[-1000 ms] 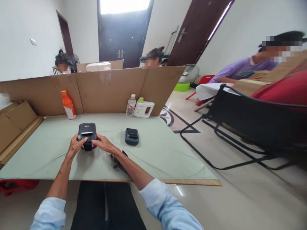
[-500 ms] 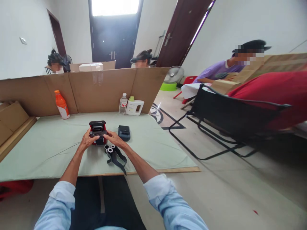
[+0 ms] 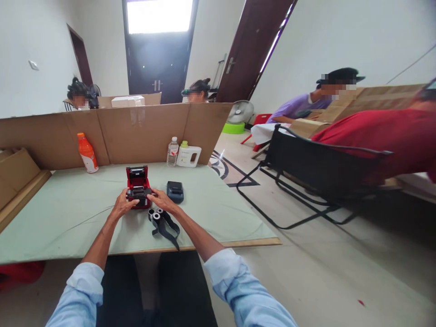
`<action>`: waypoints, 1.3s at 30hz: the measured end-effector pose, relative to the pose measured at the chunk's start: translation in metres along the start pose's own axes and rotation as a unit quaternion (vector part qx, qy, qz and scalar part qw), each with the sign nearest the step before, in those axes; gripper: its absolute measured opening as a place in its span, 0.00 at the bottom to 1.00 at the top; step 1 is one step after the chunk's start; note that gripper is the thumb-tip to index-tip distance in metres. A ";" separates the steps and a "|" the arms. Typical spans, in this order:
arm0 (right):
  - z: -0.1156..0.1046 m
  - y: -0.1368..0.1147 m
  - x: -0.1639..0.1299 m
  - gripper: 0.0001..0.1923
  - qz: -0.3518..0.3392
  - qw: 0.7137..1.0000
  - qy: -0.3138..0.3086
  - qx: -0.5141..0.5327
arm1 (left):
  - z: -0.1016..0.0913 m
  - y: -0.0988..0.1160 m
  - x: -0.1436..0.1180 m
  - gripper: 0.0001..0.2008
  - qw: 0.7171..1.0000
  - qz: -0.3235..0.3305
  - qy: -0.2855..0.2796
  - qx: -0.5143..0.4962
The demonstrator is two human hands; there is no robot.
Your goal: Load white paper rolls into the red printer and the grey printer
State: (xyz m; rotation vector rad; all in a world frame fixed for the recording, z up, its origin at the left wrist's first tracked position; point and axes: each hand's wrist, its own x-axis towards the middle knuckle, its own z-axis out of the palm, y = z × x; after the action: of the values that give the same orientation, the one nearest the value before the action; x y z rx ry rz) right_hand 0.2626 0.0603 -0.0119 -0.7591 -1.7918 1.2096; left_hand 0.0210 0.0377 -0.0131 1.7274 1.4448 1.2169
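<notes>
A person sits at the counter [image 3: 68,213], which is covered with a pale green cloth. In front of the person stands a small red and black printer [image 3: 138,186] with its lid lifted up, so the red inside of the lid faces the person. It is near the middle of the counter, a little toward the near edge.

The left hand [image 3: 123,205] lies against the front left side of the printer, with the fingers curled around its lower edge. The right hand [image 3: 161,200] touches the front right side, and its fingers reach to the dark front part. Both hands hold the printer from the two sides; I cannot tell how firmly they press.

Just beside the right hand, on the cloth, lie two small rolls [image 3: 155,213] with a black ribbon [image 3: 166,229] that runs toward the counter edge. A second printer [image 3: 175,191], dark and closed, sits just to the right of the open one.

At the far side, an orange bottle [image 3: 86,153], a clear water bottle [image 3: 172,151] and a white jug [image 3: 189,155] stand against a cardboard wall [image 3: 136,134]. Other people sit behind it and at the right, beyond a black folding chair [image 3: 316,168].
</notes>
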 end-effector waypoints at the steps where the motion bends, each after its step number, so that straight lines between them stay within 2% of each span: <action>1: 0.000 0.000 0.001 0.27 -0.002 1.000 0.006 -0.011 | -0.001 -0.001 0.000 0.37 1.000 0.006 -0.003 0.014; 5: -0.005 0.003 0.002 0.24 -0.009 0.997 0.023 -0.068 | -0.006 -0.004 -0.001 0.32 0.997 0.028 -0.026 0.072; 10: -0.017 0.009 0.007 0.26 -0.003 0.997 -0.004 -0.079 | -0.019 -0.005 0.008 0.26 0.990 0.089 -0.054 0.097; 13: -0.022 0.010 0.014 0.25 -0.001 0.997 -0.010 -0.075 | -0.028 -0.002 0.020 0.23 0.985 0.099 -0.087 0.114; 17: -0.023 0.009 0.023 0.22 0.014 0.996 -0.006 -0.087 | -0.036 0.002 0.029 0.22 0.984 0.091 -0.110 0.106; 21: -0.016 0.006 0.027 0.19 0.044 0.985 0.036 -0.162 | -0.040 0.001 0.025 0.21 0.987 0.091 -0.119 0.057; 23: -0.013 0.004 0.026 0.17 0.044 0.974 0.051 -0.216 | -0.040 0.000 0.022 0.20 0.987 0.095 -0.120 0.048; 28: -0.011 0.000 0.026 0.13 -0.008 0.955 0.034 -0.296 | -0.035 -0.002 0.027 0.14 0.988 0.084 -0.085 0.096; 30: -0.011 0.001 0.026 0.13 -0.017 0.953 0.036 -0.302 | -0.034 -0.001 0.035 0.11 0.988 0.075 -0.066 0.114; 33: -0.012 0.005 0.024 0.13 -0.016 0.955 0.036 -0.294 | -0.031 -0.001 0.048 0.14 0.990 0.054 -0.036 0.124; 39: -0.012 0.014 0.017 0.16 -0.020 0.965 0.039 -0.259 | -0.027 -0.002 0.070 0.15 0.988 0.084 -0.055 0.118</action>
State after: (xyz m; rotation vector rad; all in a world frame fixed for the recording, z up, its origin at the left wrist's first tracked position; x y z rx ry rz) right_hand 0.2651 0.0846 -0.0171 -1.0390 -2.0692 0.6693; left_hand -0.0038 0.1024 0.0157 2.0788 1.4479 1.0484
